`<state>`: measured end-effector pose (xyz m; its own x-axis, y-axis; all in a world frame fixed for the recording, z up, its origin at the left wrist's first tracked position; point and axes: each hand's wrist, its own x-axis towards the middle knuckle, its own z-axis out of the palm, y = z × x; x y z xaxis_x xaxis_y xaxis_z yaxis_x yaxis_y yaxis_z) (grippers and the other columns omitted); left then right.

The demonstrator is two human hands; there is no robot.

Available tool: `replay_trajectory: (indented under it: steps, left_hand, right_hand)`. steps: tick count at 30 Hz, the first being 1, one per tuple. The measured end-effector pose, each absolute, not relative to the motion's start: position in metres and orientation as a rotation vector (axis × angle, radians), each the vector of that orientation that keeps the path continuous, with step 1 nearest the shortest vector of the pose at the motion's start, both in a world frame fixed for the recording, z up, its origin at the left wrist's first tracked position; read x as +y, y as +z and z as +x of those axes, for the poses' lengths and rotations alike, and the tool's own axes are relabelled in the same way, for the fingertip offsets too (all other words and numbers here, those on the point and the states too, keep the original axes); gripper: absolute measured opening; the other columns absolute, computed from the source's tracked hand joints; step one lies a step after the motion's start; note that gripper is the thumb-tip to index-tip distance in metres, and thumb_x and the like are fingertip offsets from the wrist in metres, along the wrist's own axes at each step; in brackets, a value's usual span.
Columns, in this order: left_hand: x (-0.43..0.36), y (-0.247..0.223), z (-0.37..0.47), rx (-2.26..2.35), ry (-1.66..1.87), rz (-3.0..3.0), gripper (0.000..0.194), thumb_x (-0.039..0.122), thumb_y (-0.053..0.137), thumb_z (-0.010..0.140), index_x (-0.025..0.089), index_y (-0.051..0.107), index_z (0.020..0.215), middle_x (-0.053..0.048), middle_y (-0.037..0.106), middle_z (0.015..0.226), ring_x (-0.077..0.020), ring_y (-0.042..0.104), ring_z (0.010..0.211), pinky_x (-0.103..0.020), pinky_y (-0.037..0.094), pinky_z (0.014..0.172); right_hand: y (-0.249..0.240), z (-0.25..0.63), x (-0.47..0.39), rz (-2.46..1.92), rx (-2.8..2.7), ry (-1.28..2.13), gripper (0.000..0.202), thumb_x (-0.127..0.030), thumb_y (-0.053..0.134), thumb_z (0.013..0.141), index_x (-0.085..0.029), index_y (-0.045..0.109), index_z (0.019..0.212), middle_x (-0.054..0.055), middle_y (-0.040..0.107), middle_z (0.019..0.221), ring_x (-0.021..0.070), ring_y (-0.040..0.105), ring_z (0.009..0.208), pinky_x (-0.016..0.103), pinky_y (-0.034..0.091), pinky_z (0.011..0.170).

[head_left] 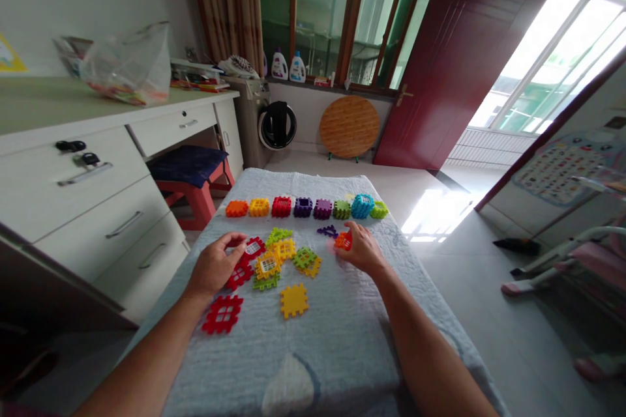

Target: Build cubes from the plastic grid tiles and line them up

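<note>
My right hand (360, 249) has its fingers closed on an orange piece (343, 240), beside a small dark purple piece (327, 231). At the left of the pile, my left hand (218, 263) touches a red piece (254, 247) with its fingertips; whether it grips it is unclear. Yellow pieces (268, 265), green pieces (304, 257) and other red pieces (239, 273) overlap between the hands. Nearer to me lie a flat yellow square (294, 301) and a red window-like square (223, 314). Behind stands a row of coloured stacks, among them a blue one (362, 206).
A pale blue cloth (342, 352) covers the table. To the left are a white drawer desk (107, 208) with a plastic bag (132, 68) on top and a red stool (193, 176). A washing machine (252, 117) and a round wooden board (349, 126) stand behind.
</note>
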<state>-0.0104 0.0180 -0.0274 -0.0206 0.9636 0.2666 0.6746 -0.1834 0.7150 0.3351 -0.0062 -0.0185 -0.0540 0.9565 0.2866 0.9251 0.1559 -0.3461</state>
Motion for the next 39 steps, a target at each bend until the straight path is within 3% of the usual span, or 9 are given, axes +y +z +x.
replay_trajectory:
  steps: [5,10,29,39]
  left_hand:
    - [0.019,-0.03,-0.011,1.693,1.07,1.887,0.032,0.045,0.052,0.075,0.021,0.065,0.093,-0.004,0.072,0.094,-0.0203,0.066,0.084,-0.029,0.05,0.083]
    - [0.018,-0.03,-0.01,1.686,1.073,1.893,0.032,0.045,0.051,0.077,0.02,0.064,0.093,-0.005,0.071,0.094,-0.0204,0.066,0.086,-0.03,0.049,0.085]
    - [0.016,-0.027,-0.008,1.685,1.08,1.909,0.03,0.043,0.051,0.076,0.021,0.064,0.093,-0.004,0.071,0.093,-0.0204,0.066,0.087,-0.029,0.049,0.086]
    - [0.016,-0.028,-0.008,1.672,1.07,1.912,0.031,0.044,0.051,0.077,0.02,0.063,0.093,-0.005,0.071,0.094,-0.0207,0.065,0.088,-0.029,0.048,0.087]
  right_hand:
    - [-0.014,0.326,-0.016,-1.611,-2.197,0.226,0.07,-0.026,0.067,0.062,-0.018,0.044,0.128,0.012,0.056,0.117,0.0273,0.05,0.105,0.038,0.037,0.092]
    - [-0.012,0.329,-0.021,-1.671,-2.211,0.279,0.076,-0.03,0.07,0.061,-0.015,0.043,0.13,0.015,0.054,0.12,0.0297,0.049,0.107,0.042,0.037,0.094]
    - [-0.013,0.331,-0.019,-1.575,-2.193,0.231,0.071,-0.036,0.072,0.065,-0.017,0.045,0.128,0.012,0.06,0.115,0.0267,0.055,0.101,0.042,0.039,0.093]
    - [-0.009,0.327,-0.019,-1.552,-2.158,0.184,0.066,-0.03,0.068,0.066,-0.016,0.046,0.126,0.011,0.061,0.106,0.0246,0.053,0.095,0.038,0.041,0.09]
